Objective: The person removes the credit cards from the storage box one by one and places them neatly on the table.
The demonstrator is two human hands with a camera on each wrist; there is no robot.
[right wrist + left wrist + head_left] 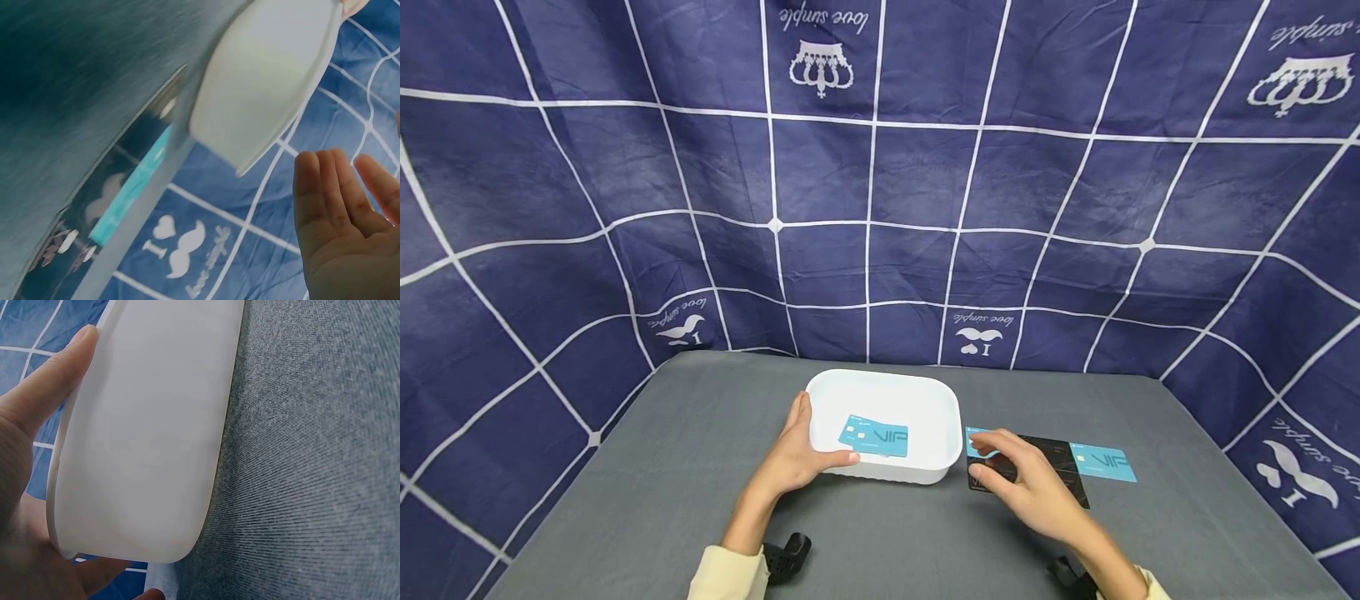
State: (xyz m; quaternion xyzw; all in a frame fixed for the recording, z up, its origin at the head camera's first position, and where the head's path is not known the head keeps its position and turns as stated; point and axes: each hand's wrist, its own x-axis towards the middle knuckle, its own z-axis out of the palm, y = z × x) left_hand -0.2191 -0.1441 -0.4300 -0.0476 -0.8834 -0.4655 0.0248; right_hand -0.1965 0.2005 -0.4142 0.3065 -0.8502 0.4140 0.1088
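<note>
A white plastic box [925, 398] with rounded corners stands on the grey table, with overlapping blue VIP cards [874, 437] lying flat inside. My left hand [793, 457] holds the box's left end, thumb on the front rim; the left wrist view shows the fingers around the box's end wall [137, 437]. To the right of the box, black cards [1063, 457] lie on the table beside a blue VIP card [1102, 462]. Over the cards hovers my right hand [1028, 485], nothing between thumb and fingers. It partly covers another blue card [974, 442] near the box.
A dark blue curtain [917, 175] with white grid lines hangs around the back and sides. The grey tabletop [880, 542] extends in front of the box and out to both sides.
</note>
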